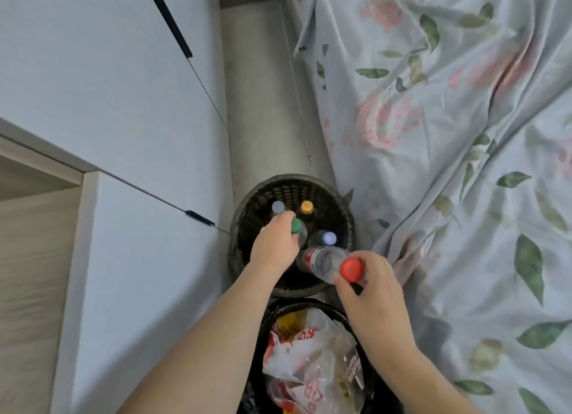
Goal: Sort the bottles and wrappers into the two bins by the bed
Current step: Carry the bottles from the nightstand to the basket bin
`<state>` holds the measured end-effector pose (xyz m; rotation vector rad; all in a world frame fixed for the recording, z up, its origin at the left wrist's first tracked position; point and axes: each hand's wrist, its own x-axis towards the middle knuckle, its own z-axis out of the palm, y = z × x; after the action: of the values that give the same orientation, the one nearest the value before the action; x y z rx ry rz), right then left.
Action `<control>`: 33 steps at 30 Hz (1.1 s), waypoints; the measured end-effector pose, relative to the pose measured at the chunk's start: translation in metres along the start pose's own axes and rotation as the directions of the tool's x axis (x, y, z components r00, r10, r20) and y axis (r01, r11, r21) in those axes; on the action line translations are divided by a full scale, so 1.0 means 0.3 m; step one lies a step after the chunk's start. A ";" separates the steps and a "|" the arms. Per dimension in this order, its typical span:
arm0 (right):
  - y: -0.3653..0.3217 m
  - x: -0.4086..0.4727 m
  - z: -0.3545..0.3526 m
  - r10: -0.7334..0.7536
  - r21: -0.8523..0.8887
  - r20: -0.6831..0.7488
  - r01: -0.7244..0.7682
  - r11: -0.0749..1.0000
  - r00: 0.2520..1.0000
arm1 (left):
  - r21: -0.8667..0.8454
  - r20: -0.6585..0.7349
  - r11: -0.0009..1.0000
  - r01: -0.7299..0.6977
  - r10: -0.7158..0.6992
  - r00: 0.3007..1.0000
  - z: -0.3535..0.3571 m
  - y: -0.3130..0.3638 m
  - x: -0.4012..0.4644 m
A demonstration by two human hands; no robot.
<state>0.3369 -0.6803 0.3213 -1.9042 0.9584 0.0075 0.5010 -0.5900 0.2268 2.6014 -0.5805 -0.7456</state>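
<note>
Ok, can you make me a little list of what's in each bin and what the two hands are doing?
far bin: black mesh, bottles standing inside
bottle caps seen: pale blue, yellow, green, pale blue
near bin: crumpled wrappers
left hand: holds green-capped bottle in far bin
right hand: holds red-capped bottle by its neck, over far bin
beside bins: flowered bedsheet

Both forearms and hands (pixel 274 246) are bare, unsleeved.

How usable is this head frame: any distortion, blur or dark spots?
Head view: wide-angle bending curves the cabinet edges; light is soft and even; the mesh bin interior is dark; both hands, left hand and right hand, look slightly soft.
</note>
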 end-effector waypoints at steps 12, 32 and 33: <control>0.082 0.096 0.038 -0.153 -0.125 0.003 0.152 0.980 0.988 | 0.233 0.155 0.971 0.051 -0.090 0.984 0.237 -0.103 0.180; -0.031 0.043 0.072 -0.144 -0.197 0.138 0.170 0.966 0.980 | 0.227 0.220 0.967 -0.118 0.067 0.973 -0.019 -0.251 -0.120; -0.043 0.045 0.085 -0.164 -0.209 0.146 0.193 0.959 0.975 | 0.234 0.217 0.963 -0.132 0.081 0.973 -0.024 -0.253 -0.114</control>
<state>0.3639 -0.6663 0.3124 -2.1637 0.7198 0.1338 0.5001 -0.5078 0.2121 2.7060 -0.9220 -0.9692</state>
